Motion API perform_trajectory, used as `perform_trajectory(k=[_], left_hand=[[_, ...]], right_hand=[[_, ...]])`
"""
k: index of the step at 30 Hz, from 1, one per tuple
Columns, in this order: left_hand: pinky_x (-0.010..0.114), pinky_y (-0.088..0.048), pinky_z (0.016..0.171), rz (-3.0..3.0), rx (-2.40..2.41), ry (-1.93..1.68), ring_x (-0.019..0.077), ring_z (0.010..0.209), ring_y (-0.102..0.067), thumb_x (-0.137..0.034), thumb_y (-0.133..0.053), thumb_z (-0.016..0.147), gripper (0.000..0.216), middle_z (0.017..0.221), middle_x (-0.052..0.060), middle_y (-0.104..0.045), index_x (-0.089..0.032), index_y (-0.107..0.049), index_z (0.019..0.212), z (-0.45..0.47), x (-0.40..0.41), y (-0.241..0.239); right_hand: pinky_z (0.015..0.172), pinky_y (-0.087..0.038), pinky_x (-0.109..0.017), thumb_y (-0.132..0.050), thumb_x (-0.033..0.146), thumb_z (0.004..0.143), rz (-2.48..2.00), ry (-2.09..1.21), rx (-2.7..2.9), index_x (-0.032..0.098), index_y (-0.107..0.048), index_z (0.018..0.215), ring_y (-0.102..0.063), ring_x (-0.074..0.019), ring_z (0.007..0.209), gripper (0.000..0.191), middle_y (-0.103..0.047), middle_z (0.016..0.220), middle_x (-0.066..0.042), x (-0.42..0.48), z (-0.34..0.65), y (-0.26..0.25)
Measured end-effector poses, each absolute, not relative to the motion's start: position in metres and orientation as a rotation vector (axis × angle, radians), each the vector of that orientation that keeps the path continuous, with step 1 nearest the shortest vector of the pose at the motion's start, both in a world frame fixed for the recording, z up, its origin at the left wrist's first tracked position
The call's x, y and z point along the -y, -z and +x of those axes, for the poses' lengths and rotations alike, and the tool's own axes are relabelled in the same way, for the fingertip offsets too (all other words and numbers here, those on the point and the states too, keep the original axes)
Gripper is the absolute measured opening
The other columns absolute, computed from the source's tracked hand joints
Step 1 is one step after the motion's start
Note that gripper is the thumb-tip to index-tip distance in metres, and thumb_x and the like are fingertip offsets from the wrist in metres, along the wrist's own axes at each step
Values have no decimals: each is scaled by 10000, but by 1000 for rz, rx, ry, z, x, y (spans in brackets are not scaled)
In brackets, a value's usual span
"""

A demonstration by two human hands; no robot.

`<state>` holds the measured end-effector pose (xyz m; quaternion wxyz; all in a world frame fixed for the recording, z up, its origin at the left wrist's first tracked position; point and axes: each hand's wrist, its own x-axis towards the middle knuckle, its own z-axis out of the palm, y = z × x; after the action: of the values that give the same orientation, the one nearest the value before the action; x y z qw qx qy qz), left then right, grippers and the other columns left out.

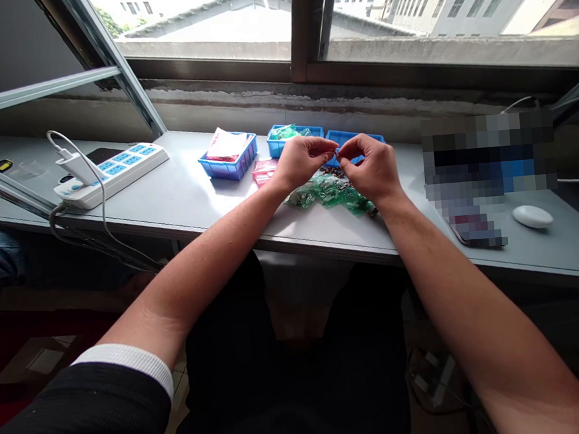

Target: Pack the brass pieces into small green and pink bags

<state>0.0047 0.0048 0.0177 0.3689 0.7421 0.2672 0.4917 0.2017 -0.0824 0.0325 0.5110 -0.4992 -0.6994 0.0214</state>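
Both hands are raised over the grey desk [188,198] and meet fingertip to fingertip. My left hand [302,161] and my right hand [372,169] each pinch a tiny item between thumb and fingers; it is too small to make out. Below them lies a heap of small green packets [328,192] with some dark small parts beside it. A pink packet [264,171] lies just left of my left hand.
Three blue trays stand behind the hands: one with red-white packets [228,156], one with green packets [290,136], one partly hidden [351,138]. A white power strip [110,172] with a charger sits at left. A white mouse [533,216] rests at right. A window runs behind the desk.
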Motion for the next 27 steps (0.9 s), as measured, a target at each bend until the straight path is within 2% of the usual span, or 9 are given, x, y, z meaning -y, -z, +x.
perform_trajectory(k=[5,8,10,13,17,20,23,25,27], left_hand=[[438,-774,1189,1950,-617,-1251,258,1202,-974,-63,-940,960,503,1289,112,-1013,-200,-983,1441,7,-7,-17],[427,-767,1203,1995,-596,-1241,263,1247,-972,-77,-920,1011,489,1326,127,-1007,-186,-958,1486,7,-9,-15],[422,-767,1195,2029,-615,-1250,263,1240,-971,-79,-888,1038,495,1312,128,-1007,-178,-938,1521,6,-10,-14],[423,-766,1175,2097,-680,-1268,267,1204,-968,-93,-853,1067,456,1283,124,-1008,-174,-939,1508,3,-9,-14],[424,-753,1129,2241,-775,-1237,283,1173,-957,-109,-829,1083,321,1292,129,-1008,-190,-992,1347,0,-4,-14],[423,-730,1096,2354,-807,-1176,288,1136,-946,-122,-820,1082,273,1257,130,-1009,-193,-1012,1263,-1,-1,-14],[418,-703,1030,2423,-745,-1079,294,1099,-934,-276,-902,1104,180,1187,131,-1003,-197,-1022,1212,-3,4,-16],[421,-691,1027,2456,-659,-1009,307,1137,-930,-406,-975,1092,240,1219,138,-1001,-206,-1027,1214,-6,7,-19],[433,-690,1079,2492,-598,-937,325,1208,-929,-435,-1020,1062,296,1296,147,-997,-211,-1032,1255,-8,10,-21]], right_hand=[[944,-785,-463,-737,124,929,-1209,-19,1628,336,-728,1073,-885,-264,925,256,-921,1004,-23,80,203,-28],[962,-773,-456,-715,88,939,-1178,-15,1649,323,-801,1168,-880,-251,897,338,-905,986,-10,78,204,-27],[953,-763,-454,-711,77,938,-1157,-2,1649,309,-826,1138,-877,-249,892,328,-897,991,-13,77,204,-27],[935,-759,-445,-745,83,953,-1181,0,1619,305,-808,1043,-881,-254,909,248,-903,999,-22,78,204,-30],[935,-775,-483,-837,146,1000,-1202,-35,1505,298,-800,1004,-886,-266,883,157,-900,980,-36,72,208,-30],[758,-762,-468,-820,153,1027,-1214,-188,1340,281,-826,1059,-861,-256,749,133,-865,914,-36,59,216,-24],[501,-635,-371,-807,164,1051,-1241,-380,1143,278,-774,1074,-852,-255,674,120,-861,950,-63,41,227,-15],[450,-625,-352,-821,204,1070,-1218,-490,1048,277,-747,1129,-912,-285,748,120,-904,1094,-110,31,234,-11],[470,-697,-390,-832,198,1051,-1207,-569,966,275,-721,1202,-966,-332,850,203,-919,1230,-150,27,238,-9]])
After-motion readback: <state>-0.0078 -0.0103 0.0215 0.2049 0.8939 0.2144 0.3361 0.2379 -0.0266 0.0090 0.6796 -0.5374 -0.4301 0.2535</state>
